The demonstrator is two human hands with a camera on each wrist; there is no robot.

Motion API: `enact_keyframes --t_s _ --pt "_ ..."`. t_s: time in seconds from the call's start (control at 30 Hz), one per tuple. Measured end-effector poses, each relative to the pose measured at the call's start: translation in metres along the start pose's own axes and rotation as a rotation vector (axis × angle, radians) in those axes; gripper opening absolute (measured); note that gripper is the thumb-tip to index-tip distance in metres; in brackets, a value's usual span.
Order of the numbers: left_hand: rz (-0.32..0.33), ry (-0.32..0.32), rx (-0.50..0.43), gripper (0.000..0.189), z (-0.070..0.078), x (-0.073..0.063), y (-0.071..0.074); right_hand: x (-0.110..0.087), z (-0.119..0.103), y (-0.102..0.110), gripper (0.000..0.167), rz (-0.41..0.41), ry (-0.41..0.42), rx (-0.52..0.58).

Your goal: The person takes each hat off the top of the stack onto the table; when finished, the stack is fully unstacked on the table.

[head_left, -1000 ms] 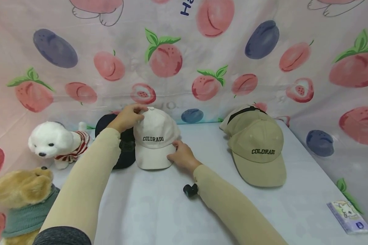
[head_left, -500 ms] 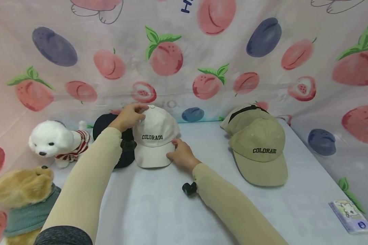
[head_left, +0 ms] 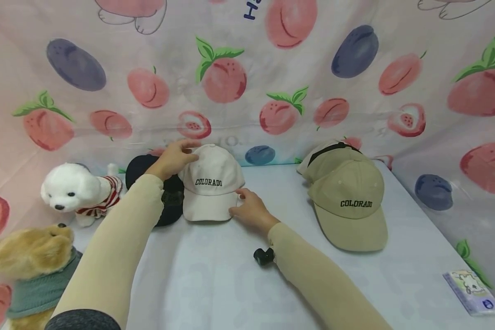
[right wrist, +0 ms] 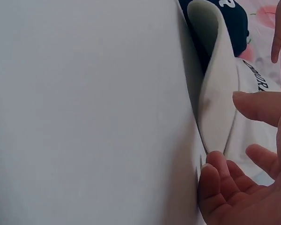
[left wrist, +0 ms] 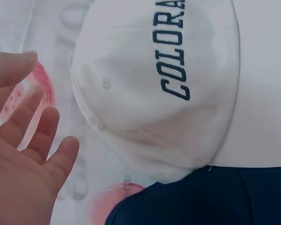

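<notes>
A white Colorado baseball cap [head_left: 212, 176] sits on the white table, its brim toward me. At the left of its crown is my left hand [head_left: 175, 158]; in the left wrist view its fingers [left wrist: 47, 126] are loosely bent and apart from the cap. My right hand [head_left: 253, 211] is beside the brim's right edge. In the right wrist view, the thumb [right wrist: 255, 105] is spread from the fingers, and the fingertips are right at the brim's corner, not pinching it. A black cap [head_left: 173, 201] stands against the white one's left side, partly hidden by my left arm.
Overlapping khaki caps [head_left: 350, 197] stand at the right. A white plush dog [head_left: 72, 185] in a striped shirt and a tan plush toy [head_left: 33, 256] in a green sweater sit at the left. A small tissue pack [head_left: 472, 291] lies at the front right.
The white cap has shifted slightly back and to the right. My right hand has moved a little to the right, and my left hand stays near the crown.
</notes>
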State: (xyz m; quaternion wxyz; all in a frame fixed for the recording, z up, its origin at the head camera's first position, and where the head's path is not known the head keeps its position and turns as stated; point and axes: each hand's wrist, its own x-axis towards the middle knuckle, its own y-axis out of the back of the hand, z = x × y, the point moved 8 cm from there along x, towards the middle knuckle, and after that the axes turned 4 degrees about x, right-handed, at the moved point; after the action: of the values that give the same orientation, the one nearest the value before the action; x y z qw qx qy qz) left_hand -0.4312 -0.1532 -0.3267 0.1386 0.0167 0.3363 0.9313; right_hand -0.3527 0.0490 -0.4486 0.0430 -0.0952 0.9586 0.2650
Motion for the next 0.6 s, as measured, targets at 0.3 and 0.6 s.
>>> enact_keyframes --t_s 0.3,0.6 --pt "-0.03 -0.087 0.002 0.053 0.024 -0.012 -0.009 -0.024 0.004 0.031 0.063 0.02 0.029 0.01" --pt "-0.071 -0.175 0.05 0.054 0.055 -0.025 -0.03 -0.055 0.01 0.068 0.064 0.03 0.075 0.016"
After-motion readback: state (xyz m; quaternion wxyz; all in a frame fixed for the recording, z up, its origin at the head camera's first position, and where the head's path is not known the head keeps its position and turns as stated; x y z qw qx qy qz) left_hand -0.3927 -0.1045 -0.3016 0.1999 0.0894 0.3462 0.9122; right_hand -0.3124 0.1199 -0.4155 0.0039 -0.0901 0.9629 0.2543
